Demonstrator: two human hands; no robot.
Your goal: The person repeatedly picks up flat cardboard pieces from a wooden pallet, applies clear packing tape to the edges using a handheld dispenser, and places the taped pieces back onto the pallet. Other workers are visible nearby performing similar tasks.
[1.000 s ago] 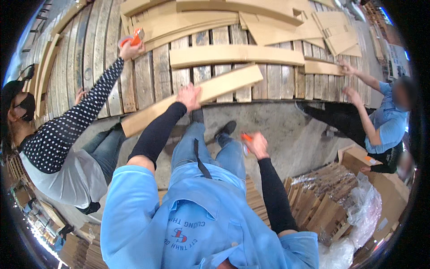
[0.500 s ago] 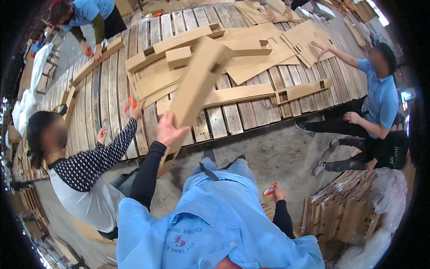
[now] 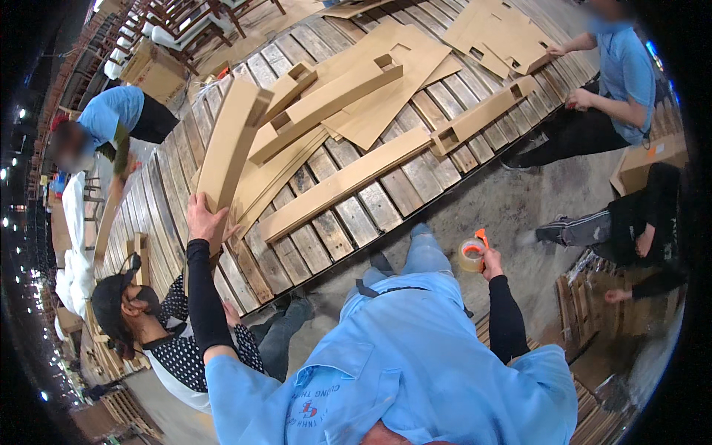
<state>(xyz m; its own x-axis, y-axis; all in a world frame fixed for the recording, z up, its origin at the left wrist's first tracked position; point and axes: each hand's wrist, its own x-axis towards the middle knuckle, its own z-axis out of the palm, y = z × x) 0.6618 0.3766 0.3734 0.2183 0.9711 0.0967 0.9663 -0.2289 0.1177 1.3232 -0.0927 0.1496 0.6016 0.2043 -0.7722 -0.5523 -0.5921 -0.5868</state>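
My left hand (image 3: 205,220) grips the lower part of a long folded cardboard piece (image 3: 236,137), which stands tilted up over the slatted table, its far end raised. In my right hand (image 3: 491,263), out over the floor beside the table, is a tape dispenser (image 3: 472,256) with an orange part and a roll of clear tape. Under and behind the held piece lie flat cardboard sheets (image 3: 389,119) and folded cardboard strips (image 3: 326,111). One long cardboard strip (image 3: 348,182) rests along the table's near edge.
A co-worker in a dotted top (image 3: 178,356) is close by my left arm. Another person (image 3: 623,81) at the right touches a cut-out cardboard sheet (image 3: 504,33). A third person (image 3: 115,115) bends over the table's far left. Stacked cardboard (image 3: 582,304) lies at the lower right.
My view has turned, and the cardboard piece in my left hand now appears farther left. My right hand with the tape dispenser has come up and forward. The right co-worker's reaching arm has drawn back.
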